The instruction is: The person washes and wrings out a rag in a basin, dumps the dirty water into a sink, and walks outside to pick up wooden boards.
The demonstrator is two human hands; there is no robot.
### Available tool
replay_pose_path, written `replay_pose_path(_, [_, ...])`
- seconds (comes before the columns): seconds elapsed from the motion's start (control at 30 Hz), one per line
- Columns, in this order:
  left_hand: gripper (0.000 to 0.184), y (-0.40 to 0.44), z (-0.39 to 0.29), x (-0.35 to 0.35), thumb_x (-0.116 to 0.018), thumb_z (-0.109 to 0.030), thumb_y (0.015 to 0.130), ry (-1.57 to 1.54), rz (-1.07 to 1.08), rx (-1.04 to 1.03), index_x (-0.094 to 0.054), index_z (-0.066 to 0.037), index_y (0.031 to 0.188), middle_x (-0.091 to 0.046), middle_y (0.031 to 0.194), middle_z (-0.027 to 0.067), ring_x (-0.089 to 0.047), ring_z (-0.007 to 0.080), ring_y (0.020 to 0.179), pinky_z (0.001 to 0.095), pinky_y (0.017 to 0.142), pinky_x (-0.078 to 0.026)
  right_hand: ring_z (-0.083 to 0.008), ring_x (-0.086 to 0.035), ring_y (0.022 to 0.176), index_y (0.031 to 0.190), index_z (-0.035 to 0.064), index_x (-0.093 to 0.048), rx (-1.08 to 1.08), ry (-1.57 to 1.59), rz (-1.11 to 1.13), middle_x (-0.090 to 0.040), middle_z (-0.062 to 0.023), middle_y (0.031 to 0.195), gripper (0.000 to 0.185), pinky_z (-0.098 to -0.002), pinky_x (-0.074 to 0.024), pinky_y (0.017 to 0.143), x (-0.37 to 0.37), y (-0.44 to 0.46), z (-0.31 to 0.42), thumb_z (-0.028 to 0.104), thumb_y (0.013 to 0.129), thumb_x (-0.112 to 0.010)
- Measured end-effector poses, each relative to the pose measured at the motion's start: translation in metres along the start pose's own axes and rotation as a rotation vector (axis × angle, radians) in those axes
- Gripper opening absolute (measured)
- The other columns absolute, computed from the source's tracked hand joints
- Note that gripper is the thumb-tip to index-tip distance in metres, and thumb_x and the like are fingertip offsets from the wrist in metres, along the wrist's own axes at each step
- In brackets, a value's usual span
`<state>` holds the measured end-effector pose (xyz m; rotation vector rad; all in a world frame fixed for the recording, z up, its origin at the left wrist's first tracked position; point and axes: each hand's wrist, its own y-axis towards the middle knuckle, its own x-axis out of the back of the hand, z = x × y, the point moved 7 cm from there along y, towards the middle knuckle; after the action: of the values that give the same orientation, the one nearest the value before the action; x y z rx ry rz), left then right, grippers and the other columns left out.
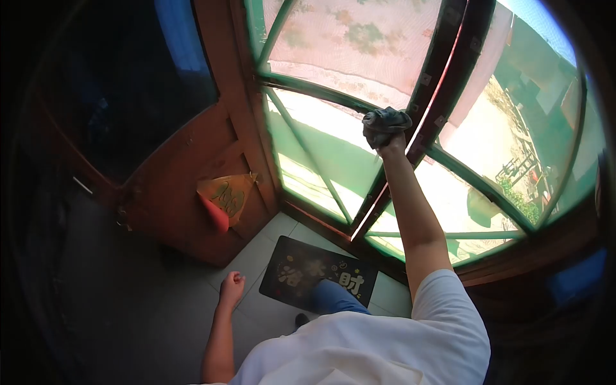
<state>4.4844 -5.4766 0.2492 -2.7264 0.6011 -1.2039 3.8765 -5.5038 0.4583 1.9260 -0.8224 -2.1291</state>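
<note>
And there was the cloth (385,122), dark and bunched, up at the inner end of the green crossbar (314,90), right beside the dark upright (418,109) where the two glazed door panels met! The right hand (393,146) had it from below, closed around the bundle on a long, raised arm; the fingertips were lost in the folds, so their exact grip was impossible to call. How far along was this? Hard to score: the cloth was up at the frame and in use, by the look of it, but no streak or wet edge marked off a finished part from an unfinished one, so what was left could not be told. Above the bar hung a pink patterned curtain (359,35); below it, bright light poured through the lower pane (321,147). Down low, the left hand (231,289) hung away from the door, fingers curled loosely inward, nothing visible in them. Farther out, a wooden door (173,160) carried an orange paper decoration (228,192), and one jeans-clad leg (337,296) reached over the dark mat (292,256) on the tiled floor (279,226).
</note>
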Motion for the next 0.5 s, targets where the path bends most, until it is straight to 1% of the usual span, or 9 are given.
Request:
replay_pose_path(0.07, [0.035, 0.087, -0.049, 0.003, -0.061, -0.022, 0.081, -0.07, 0.034, -0.084, -0.053, 0.002, 0.106, -0.062, 0.089, 0.0128, -0.061, 0.0218, 0.082, 0.0318, 0.072, -0.048, -0.0173, -0.049, 0.066, 0.066, 0.0112, -0.051, 0.221, -0.338, -0.111, -0.052, -0.0016, 0.066, 0.018, -0.0373, -0.0424, 0.077, -0.028, 0.011, 0.002, 0.02, 0.08, -0.044])
replay_pose_path(0.13, [0.035, 0.145, -0.08, -0.018, -0.061, -0.021, 0.081, -0.111, 0.082, -0.14, -0.053, 0.002, 0.105, -0.062, 0.086, 0.0122, -0.061, 0.0208, 0.08, 0.0309, 0.071, -0.048, -0.0159, -0.045, 0.061, 0.065, 0.0118, -0.05, 0.284, -0.221, -0.083, -0.047, 0.0001, 0.065, 0.021, -0.0326, -0.044, 0.069, -0.005, 0.029, 0.013, 0.024, 0.082, -0.045])
replay_pose_path(0.17, [0.034, 0.162, -0.083, -0.025, -0.062, -0.021, 0.081, -0.089, 0.114, -0.158, -0.053, 0.002, 0.105, -0.061, 0.085, 0.0119, -0.06, 0.0203, 0.079, 0.0307, 0.07, -0.048, -0.0154, -0.045, 0.061, 0.066, 0.0119, -0.05, 0.214, -0.318, -0.086, -0.046, 0.0004, 0.065, 0.022, -0.0293, -0.0432, 0.062, -0.003, 0.023, 0.006, 0.027, 0.082, -0.047])
replay_pose_path(0.2, [0.034, 0.202, -0.102, -0.034, -0.062, -0.02, 0.08, -0.082, 0.12, -0.21, -0.053, 0.002, 0.105, -0.061, 0.083, 0.0116, -0.06, 0.0199, 0.078, 0.0304, 0.07, -0.048, -0.015, -0.044, 0.06, 0.067, 0.012, -0.05, 0.143, -0.431, -0.048, -0.045, 0.0006, 0.066, 0.023, -0.0261, -0.0425, 0.054, -0.003, 0.038, 0.008, 0.03, 0.081, -0.048])
replay_pose_path(0.27, [0.035, 0.245, -0.116, -0.062, -0.063, -0.021, 0.08, -0.026, 0.271, -0.135, -0.053, 0.002, 0.105, -0.062, 0.084, 0.0114, -0.061, 0.0198, 0.077, 0.0308, 0.07, -0.048, -0.0151, -0.045, 0.06, 0.072, 0.0117, -0.051, 0.348, -0.475, -0.147, -0.049, -0.002, 0.071, 0.023, -0.0239, -0.0386, 0.048, 0.049, 0.056, 0.046, 0.032, 0.083, -0.048])
replay_pose_path(0.3, [0.033, 0.249, -0.147, -0.065, -0.061, -0.021, 0.081, 0.013, 0.354, -0.091, -0.054, 0.0, 0.107, -0.063, 0.088, 0.0101, -0.06, 0.0173, 0.08, 0.0295, 0.072, -0.048, -0.0158, -0.045, 0.061, 0.072, 0.0116, -0.05, 0.357, -0.483, -0.254, -0.05, -0.0032, 0.071, 0.023, -0.0271, -0.0404, 0.052, 0.057, 0.053, 0.052, 0.031, 0.084, -0.046])
replay_pose_path(0.37, [0.035, 0.289, -0.18, -0.082, -0.062, -0.022, 0.081, 0.061, 0.465, -0.112, -0.054, -0.001, 0.107, -0.063, 0.089, 0.0106, -0.06, 0.0181, 0.081, 0.0299, 0.072, -0.048, -0.018, -0.049, 0.065, 0.079, 0.008, -0.052, 0.612, -0.43, -0.642, -0.054, -0.0069, 0.077, 0.025, -0.0283, -0.0441, 0.058, 0.078, 0.075, 0.08, 0.031, 0.085, -0.044])
replay_pose_path(0.47, [0.036, 0.346, -0.216, -0.114, -0.062, -0.023, 0.081, 0.101, 0.559, -0.151, -0.055, -0.001, 0.108, -0.063, 0.09, 0.0119, -0.061, 0.0194, 0.082, 0.0312, 0.072, -0.048, -0.0184, -0.051, 0.068, 0.087, 0.0057, -0.054, 0.463, -0.594, -0.289, -0.056, -0.0095, 0.081, 0.026, -0.0252, -0.0438, 0.057, 0.135, 0.121, 0.141, 0.03, 0.085, -0.044])
replay_pose_path(0.5, [0.036, 0.372, -0.234, -0.127, -0.061, -0.023, 0.081, 0.086, 0.587, -0.163, -0.055, -0.001, 0.108, -0.063, 0.09, 0.012, -0.06, 0.0195, 0.081, 0.0313, 0.072, -0.048, -0.0182, -0.051, 0.07, 0.091, 0.0043, -0.054, 0.262, -0.611, -0.253, -0.055, -0.0105, 0.084, 0.027, -0.0236, -0.0435, 0.056, 0.137, 0.145, 0.142, 0.029, 0.084, -0.045])
